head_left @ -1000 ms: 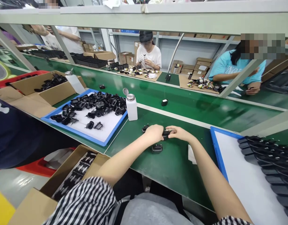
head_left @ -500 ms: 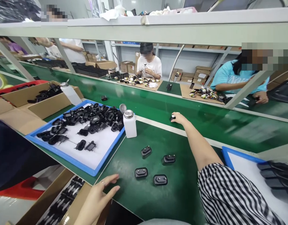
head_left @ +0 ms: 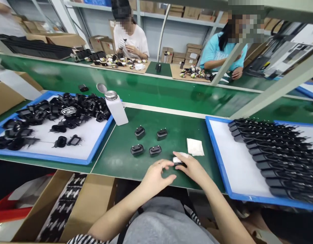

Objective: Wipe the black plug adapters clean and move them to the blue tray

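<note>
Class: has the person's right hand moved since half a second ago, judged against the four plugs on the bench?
Yes. The right hand came back from beyond the four plugs to their near side.

Green-surfaced workbench, near edge at 6 o'clock. Directly on it at centre: four black plastic plug adapter housings in a loose square, well apart from each other. At 10 o'clock from them, a white plastic dispenser bottle with metal cap, tilted in view. At 3 o'clock, a small white square cloth, flat. At 9 o'clock, a blue-rimmed white tray heaped with black parts; at 3 o'clock, a second blue-rimmed white tray with black parts in rows.
</note>
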Motion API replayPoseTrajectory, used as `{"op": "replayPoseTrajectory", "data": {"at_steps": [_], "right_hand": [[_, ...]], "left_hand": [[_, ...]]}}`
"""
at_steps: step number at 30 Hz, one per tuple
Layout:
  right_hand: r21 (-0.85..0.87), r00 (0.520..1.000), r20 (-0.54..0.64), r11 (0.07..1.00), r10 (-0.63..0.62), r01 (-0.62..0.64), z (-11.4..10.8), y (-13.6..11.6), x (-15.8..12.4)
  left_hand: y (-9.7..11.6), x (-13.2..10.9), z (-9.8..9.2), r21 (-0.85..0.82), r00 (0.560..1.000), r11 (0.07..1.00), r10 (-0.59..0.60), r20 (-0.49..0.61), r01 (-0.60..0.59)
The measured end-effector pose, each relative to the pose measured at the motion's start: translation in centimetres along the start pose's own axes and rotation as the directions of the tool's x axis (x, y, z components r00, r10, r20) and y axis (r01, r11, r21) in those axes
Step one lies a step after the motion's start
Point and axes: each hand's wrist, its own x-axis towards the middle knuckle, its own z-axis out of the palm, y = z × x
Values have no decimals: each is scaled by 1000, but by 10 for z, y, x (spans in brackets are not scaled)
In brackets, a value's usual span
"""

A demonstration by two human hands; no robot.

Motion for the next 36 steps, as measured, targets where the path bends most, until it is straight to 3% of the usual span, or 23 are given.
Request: {"op": "replayPoseTrajectory", "data": {"at_steps": [2,5,8,11,13,17,22,25,27,29,31,33,36], "right_hand": [[31,995,-98,1000,6,-3,5,12,-4],[23,935,-313,986,166,-167,0,36,3],[-63,894,-349,945,281,-322,0,54,8],[-37,843,-410,917,348,-397,7,51,4],[55,816,-468,933,340,-357,12,38,-2],[139,845,-486,975,222,-176,19,6,-6],[129,956,-290,992,43,-5,24,-8,-1],[169,959,-248,981,139,-98,22,0,-6],[258,932,-229,941,280,-219,21,10,-14],[394,873,-261,871,413,-294,19,23,-20],[556,783,-318,774,534,-301,16,36,-23],[630,727,-336,716,599,-300,11,44,-20],[441,730,-434,831,528,-340,0,42,-12]], "left_hand": [[-6,6,16,91,998,996,15,-69,-9],[-15,14,30,155,995,988,0,-97,15],[-16,23,35,204,998,979,19,-58,-6],[-16,28,37,221,998,975,10,-56,3],[-17,30,38,214,998,977,-12,-67,26],[-20,30,38,213,997,977,-1,-79,18],[-21,31,39,236,997,972,-1,-83,20],[-23,30,38,220,997,975,15,-69,1],[-23,30,38,200,997,980,14,-78,2],[-24,31,37,184,996,982,-12,-89,29],[-24,33,37,175,996,983,-43,-80,56],[-22,32,36,170,997,984,-49,-63,59],[-20,20,31,202,995,979,7,-96,13]]}}
